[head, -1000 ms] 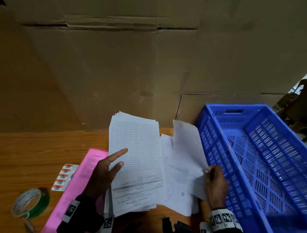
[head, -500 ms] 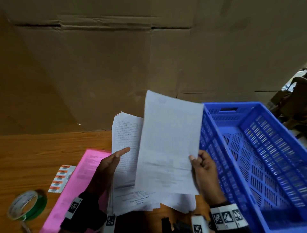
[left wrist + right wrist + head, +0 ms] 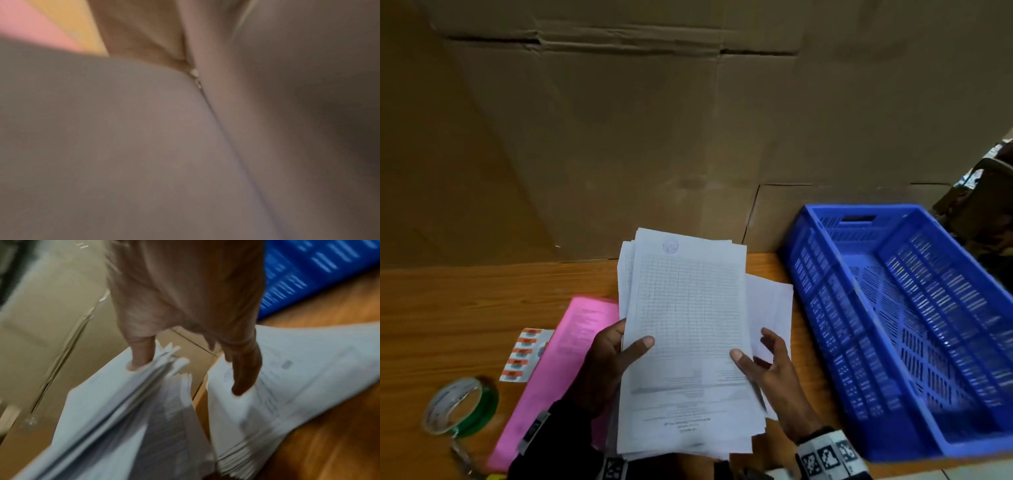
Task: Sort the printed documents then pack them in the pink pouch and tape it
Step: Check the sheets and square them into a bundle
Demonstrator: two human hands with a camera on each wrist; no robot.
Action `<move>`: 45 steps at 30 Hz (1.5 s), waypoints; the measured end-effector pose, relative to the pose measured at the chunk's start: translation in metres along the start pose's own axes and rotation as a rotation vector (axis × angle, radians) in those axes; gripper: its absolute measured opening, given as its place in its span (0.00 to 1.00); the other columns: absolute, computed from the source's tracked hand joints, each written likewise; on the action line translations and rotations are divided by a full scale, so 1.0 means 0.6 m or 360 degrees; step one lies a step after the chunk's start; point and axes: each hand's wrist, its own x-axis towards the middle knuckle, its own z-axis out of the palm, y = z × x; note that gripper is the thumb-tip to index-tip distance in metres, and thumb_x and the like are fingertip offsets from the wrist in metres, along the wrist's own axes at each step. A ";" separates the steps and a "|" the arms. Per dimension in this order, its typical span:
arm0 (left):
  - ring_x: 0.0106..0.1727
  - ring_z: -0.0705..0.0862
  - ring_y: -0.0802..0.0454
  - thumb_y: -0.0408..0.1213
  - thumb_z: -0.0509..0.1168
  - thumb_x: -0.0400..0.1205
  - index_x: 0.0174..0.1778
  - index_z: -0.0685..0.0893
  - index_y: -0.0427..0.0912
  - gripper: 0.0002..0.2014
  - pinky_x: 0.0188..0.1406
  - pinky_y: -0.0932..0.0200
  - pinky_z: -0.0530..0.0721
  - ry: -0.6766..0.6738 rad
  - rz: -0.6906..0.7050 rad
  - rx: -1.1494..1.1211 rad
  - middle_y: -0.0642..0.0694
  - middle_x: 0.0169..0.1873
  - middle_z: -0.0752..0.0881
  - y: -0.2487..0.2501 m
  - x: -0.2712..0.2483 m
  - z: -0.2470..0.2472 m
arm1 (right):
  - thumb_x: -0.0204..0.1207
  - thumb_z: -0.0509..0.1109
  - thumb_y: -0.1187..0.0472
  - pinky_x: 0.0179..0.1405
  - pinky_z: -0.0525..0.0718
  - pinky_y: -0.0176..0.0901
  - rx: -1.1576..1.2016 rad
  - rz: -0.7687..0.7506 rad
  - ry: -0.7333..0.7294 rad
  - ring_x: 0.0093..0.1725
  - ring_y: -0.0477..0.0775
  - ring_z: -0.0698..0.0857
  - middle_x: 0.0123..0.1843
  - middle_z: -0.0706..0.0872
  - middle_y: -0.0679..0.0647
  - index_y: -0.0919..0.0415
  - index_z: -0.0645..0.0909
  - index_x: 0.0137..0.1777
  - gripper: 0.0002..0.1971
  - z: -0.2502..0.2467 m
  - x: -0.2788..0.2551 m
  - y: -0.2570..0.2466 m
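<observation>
Printed documents (image 3: 681, 335) gathered into a raised stack over the near edge of the wooden table (image 3: 465, 301), tilted toward the camera, probably for reading the top gridded sheet during sorting. Left hand (image 3: 606, 363) gripping the stack's left edge, thumb on top and fingers hidden beneath, serving as the holder. Right hand (image 3: 767, 370) loose and spread at the right edge, thumb on the top sheet, fingers toward the loose sheets (image 3: 770, 308) lying flat just beside, likely ready for the next page. Pink pouch (image 3: 558, 359) flat just left of the stack, not yet filled. Tape roll (image 3: 462, 406) and sticker strip (image 3: 524, 353) further left, within reach for sealing. Blue crate (image 3: 900, 325) to the right.
</observation>
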 end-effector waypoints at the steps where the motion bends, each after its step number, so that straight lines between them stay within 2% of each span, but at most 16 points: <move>1: 0.56 0.90 0.42 0.27 0.69 0.80 0.61 0.85 0.37 0.13 0.49 0.57 0.89 -0.0014 -0.0031 -0.0056 0.42 0.54 0.92 -0.001 -0.004 -0.006 | 0.68 0.85 0.46 0.60 0.86 0.50 0.0167 0.0190 -0.0141 0.69 0.53 0.83 0.72 0.79 0.44 0.47 0.67 0.80 0.43 -0.001 -0.005 -0.003; 5: 0.61 0.88 0.38 0.28 0.71 0.79 0.67 0.81 0.38 0.19 0.53 0.53 0.89 -0.0175 -0.0105 -0.0118 0.41 0.58 0.90 -0.003 -0.019 -0.027 | 0.85 0.69 0.57 0.76 0.76 0.68 0.0722 0.0556 -0.0681 0.72 0.69 0.83 0.72 0.84 0.67 0.66 0.78 0.76 0.22 0.004 -0.040 -0.017; 8: 0.62 0.83 0.67 0.25 0.72 0.78 0.79 0.61 0.55 0.39 0.51 0.70 0.84 -0.0198 0.0029 0.0218 0.57 0.64 0.82 -0.013 -0.027 -0.030 | 0.82 0.70 0.69 0.68 0.83 0.66 0.0575 0.0185 -0.0560 0.68 0.70 0.85 0.67 0.87 0.67 0.67 0.81 0.71 0.17 0.017 -0.059 -0.021; 11: 0.62 0.83 0.69 0.33 0.75 0.72 0.80 0.44 0.64 0.53 0.50 0.71 0.84 -0.0127 0.0074 0.0154 0.59 0.66 0.79 -0.024 -0.044 -0.020 | 0.76 0.75 0.74 0.51 0.91 0.47 0.0262 -0.0372 -0.0199 0.60 0.59 0.91 0.59 0.92 0.57 0.62 0.83 0.65 0.18 0.017 -0.082 -0.026; 13: 0.65 0.84 0.61 0.31 0.72 0.71 0.83 0.54 0.54 0.47 0.57 0.65 0.84 -0.0103 0.0133 0.0001 0.54 0.67 0.83 -0.024 -0.058 -0.010 | 0.75 0.75 0.75 0.51 0.90 0.43 0.0198 -0.0531 -0.0137 0.58 0.54 0.91 0.59 0.92 0.55 0.62 0.82 0.65 0.19 0.009 -0.095 -0.022; 17: 0.65 0.85 0.38 0.28 0.73 0.71 0.74 0.73 0.45 0.33 0.61 0.40 0.85 -0.0040 -0.0026 -0.0307 0.41 0.64 0.86 -0.047 -0.087 0.032 | 0.75 0.73 0.79 0.57 0.91 0.53 0.0192 -0.0347 -0.0186 0.58 0.56 0.91 0.60 0.92 0.57 0.60 0.83 0.65 0.21 -0.008 -0.097 0.019; 20: 0.55 0.89 0.38 0.31 0.75 0.69 0.58 0.86 0.41 0.21 0.47 0.58 0.88 0.0155 -0.0060 -0.0043 0.46 0.50 0.93 -0.066 -0.114 0.076 | 0.71 0.74 0.72 0.57 0.91 0.58 -0.0130 -0.0415 -0.0090 0.57 0.53 0.91 0.58 0.92 0.51 0.50 0.84 0.61 0.22 -0.027 -0.094 0.053; 22: 0.49 0.91 0.47 0.26 0.76 0.73 0.51 0.88 0.44 0.14 0.40 0.68 0.84 0.0267 -0.0005 0.0189 0.55 0.44 0.93 -0.070 -0.130 0.100 | 0.73 0.75 0.70 0.55 0.91 0.50 -0.0217 -0.0493 -0.0077 0.57 0.50 0.90 0.57 0.92 0.45 0.46 0.83 0.63 0.22 -0.032 -0.103 0.061; 27: 0.52 0.86 0.71 0.21 0.72 0.76 0.58 0.80 0.58 0.25 0.44 0.79 0.79 0.0538 0.0198 0.0143 0.69 0.47 0.90 -0.036 -0.168 0.159 | 0.78 0.75 0.72 0.48 0.85 0.28 0.0051 -0.0677 -0.0020 0.56 0.35 0.88 0.56 0.91 0.42 0.53 0.80 0.66 0.20 -0.038 -0.142 0.047; 30: 0.49 0.81 0.74 0.21 0.77 0.71 0.55 0.77 0.57 0.28 0.44 0.88 0.71 0.0813 0.0278 0.0027 0.69 0.48 0.81 -0.017 -0.177 0.180 | 0.79 0.74 0.69 0.46 0.86 0.29 0.0193 -0.0714 -0.0050 0.55 0.36 0.88 0.58 0.89 0.44 0.50 0.79 0.64 0.18 -0.048 -0.159 0.041; 33: 0.54 0.79 0.66 0.25 0.81 0.68 0.55 0.77 0.57 0.29 0.50 0.85 0.71 0.0848 0.0257 0.0004 0.68 0.49 0.79 -0.014 -0.180 0.190 | 0.79 0.74 0.66 0.47 0.86 0.31 0.0215 -0.0736 -0.0067 0.56 0.38 0.88 0.55 0.90 0.44 0.50 0.79 0.62 0.16 -0.056 -0.161 0.049; 36: 0.51 0.77 0.70 0.22 0.81 0.65 0.57 0.73 0.50 0.33 0.46 0.90 0.68 0.0814 0.0266 0.0078 0.66 0.49 0.78 -0.038 -0.179 0.182 | 0.74 0.80 0.49 0.49 0.89 0.38 0.0109 -0.0666 -0.0072 0.58 0.47 0.89 0.56 0.92 0.48 0.54 0.80 0.65 0.22 -0.056 -0.151 0.076; 38: 0.52 0.83 0.63 0.33 0.86 0.61 0.55 0.78 0.51 0.31 0.50 0.82 0.77 0.0659 0.0162 0.0153 0.62 0.50 0.84 -0.066 -0.175 0.170 | 0.63 0.78 0.29 0.52 0.88 0.37 -0.0099 -0.0657 -0.0057 0.62 0.47 0.87 0.60 0.89 0.48 0.55 0.79 0.67 0.39 -0.057 -0.147 0.096; 40: 0.53 0.88 0.54 0.51 0.84 0.54 0.53 0.84 0.51 0.32 0.54 0.60 0.86 0.0526 0.0027 0.0276 0.54 0.48 0.90 -0.092 -0.174 0.154 | 0.58 0.77 0.23 0.50 0.85 0.32 -0.0220 -0.0652 -0.0058 0.60 0.40 0.86 0.60 0.87 0.46 0.51 0.80 0.65 0.42 -0.060 -0.148 0.105; 42: 0.50 0.90 0.53 0.54 0.81 0.50 0.49 0.87 0.48 0.32 0.47 0.54 0.88 0.0517 -0.0056 0.0244 0.51 0.44 0.92 -0.101 -0.172 0.142 | 0.62 0.85 0.37 0.45 0.85 0.30 -0.0150 -0.0602 -0.0057 0.55 0.38 0.88 0.55 0.91 0.45 0.52 0.81 0.60 0.31 -0.065 -0.145 0.103; 45: 0.46 0.91 0.50 0.51 0.82 0.48 0.43 0.88 0.45 0.28 0.37 0.62 0.88 0.0597 -0.0068 0.0112 0.53 0.39 0.93 -0.098 -0.163 0.134 | 0.71 0.82 0.65 0.44 0.88 0.35 0.0029 -0.0507 -0.0134 0.53 0.45 0.91 0.50 0.94 0.43 0.54 0.83 0.56 0.16 -0.063 -0.137 0.096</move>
